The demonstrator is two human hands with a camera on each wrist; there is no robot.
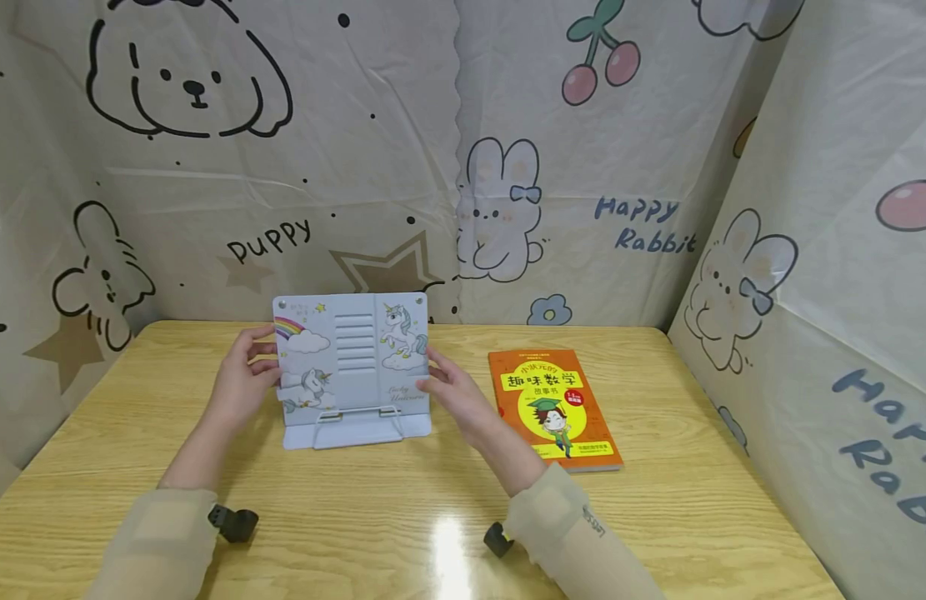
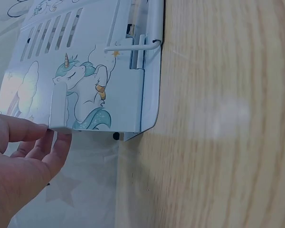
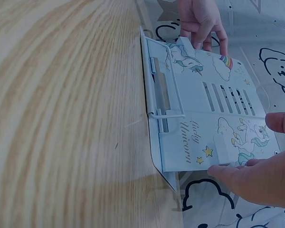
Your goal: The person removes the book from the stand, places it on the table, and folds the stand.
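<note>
A pale blue metal book stand (image 1: 355, 354) with unicorn and rainbow prints stands on the table, its panel raised above a flat base. A wire holder (image 1: 357, 427) crosses the lower front. My left hand (image 1: 245, 375) grips the panel's left edge, with fingers reaching behind it; the left wrist view has the thumb at a small side tab (image 2: 59, 107). At the opposite edge, my right hand (image 1: 458, 398) holds the panel, thumb low and fingers higher up. In the right wrist view, the right hand (image 3: 261, 178) is partly cut off by the frame.
An orange book (image 1: 556, 412) with a cartoon figure on its cover lies flat to the right of the stand. The wooden table (image 1: 342, 525) meets a printed cloth backdrop (image 1: 402, 125) behind and at the sides. Small black cameras (image 1: 237, 523) sit at both wrists.
</note>
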